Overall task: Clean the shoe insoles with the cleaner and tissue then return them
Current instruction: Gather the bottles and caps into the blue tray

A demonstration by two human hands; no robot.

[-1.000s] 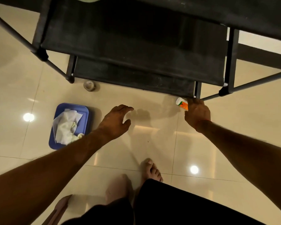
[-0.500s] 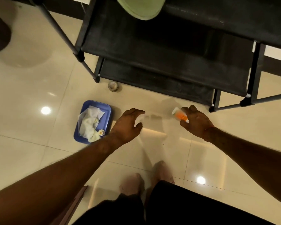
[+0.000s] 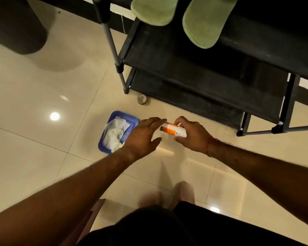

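Raised off the floor now and carried toward centre: cleaner bottle (image 3: 172,130), white with an orange label, grasped in the right hand (image 3: 191,134) grip. Closer than half a second ago: left hand (image 3: 143,136), fingers spread and released, tips just beside the bottle's end. At 9 o'clock of the hands, blue plastic tray (image 3: 132,119) holding crumpled tissue (image 3: 114,134). Glossy cream floor tiles (image 3: 43,157). At 12 o'clock, black shoe rack (image 3: 212,77) bearing pale green insoles (image 3: 203,22).

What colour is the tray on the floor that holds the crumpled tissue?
Blue: the tray shows best in the head view, the only one, left of the left hand.
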